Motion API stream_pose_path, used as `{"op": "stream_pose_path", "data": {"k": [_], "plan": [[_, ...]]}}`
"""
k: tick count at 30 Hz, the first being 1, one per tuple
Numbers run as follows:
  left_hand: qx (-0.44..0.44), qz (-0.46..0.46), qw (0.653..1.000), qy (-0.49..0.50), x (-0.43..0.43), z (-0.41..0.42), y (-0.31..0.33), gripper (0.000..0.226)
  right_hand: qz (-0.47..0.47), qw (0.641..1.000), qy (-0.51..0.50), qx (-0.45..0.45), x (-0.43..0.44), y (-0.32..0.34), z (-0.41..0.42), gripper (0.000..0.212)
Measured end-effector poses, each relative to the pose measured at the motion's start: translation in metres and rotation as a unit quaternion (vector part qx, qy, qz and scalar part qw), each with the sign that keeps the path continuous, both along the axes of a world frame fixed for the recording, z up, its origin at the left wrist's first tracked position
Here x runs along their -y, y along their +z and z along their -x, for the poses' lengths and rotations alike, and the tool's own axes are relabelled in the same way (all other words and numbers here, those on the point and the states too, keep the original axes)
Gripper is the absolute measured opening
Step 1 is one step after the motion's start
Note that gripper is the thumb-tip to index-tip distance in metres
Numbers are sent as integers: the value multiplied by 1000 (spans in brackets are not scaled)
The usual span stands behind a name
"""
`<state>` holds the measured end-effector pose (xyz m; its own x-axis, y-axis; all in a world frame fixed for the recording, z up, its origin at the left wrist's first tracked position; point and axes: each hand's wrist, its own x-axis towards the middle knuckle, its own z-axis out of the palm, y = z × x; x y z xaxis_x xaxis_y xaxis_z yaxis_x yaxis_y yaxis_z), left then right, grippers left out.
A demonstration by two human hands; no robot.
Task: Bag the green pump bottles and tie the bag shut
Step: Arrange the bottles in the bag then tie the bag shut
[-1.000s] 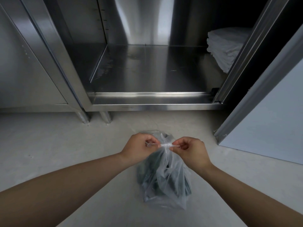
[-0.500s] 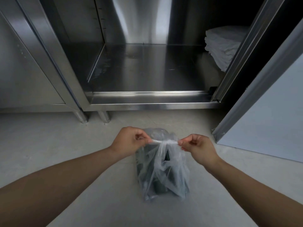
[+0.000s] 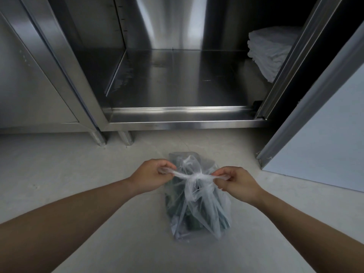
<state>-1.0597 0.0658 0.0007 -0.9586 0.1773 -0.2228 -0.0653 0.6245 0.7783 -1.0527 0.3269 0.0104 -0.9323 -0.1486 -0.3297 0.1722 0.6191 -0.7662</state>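
A clear plastic bag (image 3: 208,211) stands on the pale floor in front of me. Dark green pump bottles (image 3: 177,207) show dimly through its wall; their number cannot be made out. At the top of the bag sits a knot (image 3: 199,176) with two twisted plastic ends stretched out sideways. My left hand (image 3: 151,177) pinches the left end, and my right hand (image 3: 237,183) pinches the right end. Both ends are pulled taut away from the knot.
An open stainless steel cabinet (image 3: 177,123) stands just beyond the bag, with a bare metal shelf. Folded white cloths (image 3: 269,54) lie at the shelf's right back. The open cabinet door (image 3: 323,123) juts out at the right. Cabinet legs (image 3: 100,137) stand at the left.
My hands have moved apart, drawing the bag's two ends outward and tightening the knot. The bag's neck has gathered in.
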Motion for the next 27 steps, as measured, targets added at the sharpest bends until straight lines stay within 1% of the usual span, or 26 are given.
{"op": "stream_pose_path", "data": {"k": [2, 4, 6, 9, 13, 16, 18, 22, 27], "plan": [[-11, 24, 1000, -11, -5, 0, 1, 11, -22, 1000, 0, -13, 9, 1, -1, 12], [-25, 40, 999, -18, -8, 0, 2, 20, -47, 999, -2, -27, 17, 0, -1, 12], [-32, 46, 998, -28, -11, 0, 1, 23, -49, 998, -7, -27, 20, 0, -2, 6], [-38, 51, 997, -36, -14, -1, 2, 18, -43, 999, -14, -25, 21, -1, -2, 4], [-62, 28, 998, -15, -13, 3, 8, 10, -26, 998, -34, -39, 17, 3, 3, 5], [-77, 18, 997, -1, -11, 8, 14, 4, -19, 998, -30, -48, 13, 9, 7, 9], [-77, 23, 997, 5, -8, 8, 16, 8, -34, 998, -30, -52, 5, 11, 9, 12], [-68, 52, 996, 19, 12, 10, 12, 8, -71, 996, -42, -30, -17, 11, 11, 15], [-65, 100, 993, 15, 30, 8, 8, 20, -88, 995, -52, 6, -36, 4, 10, 14]]}}
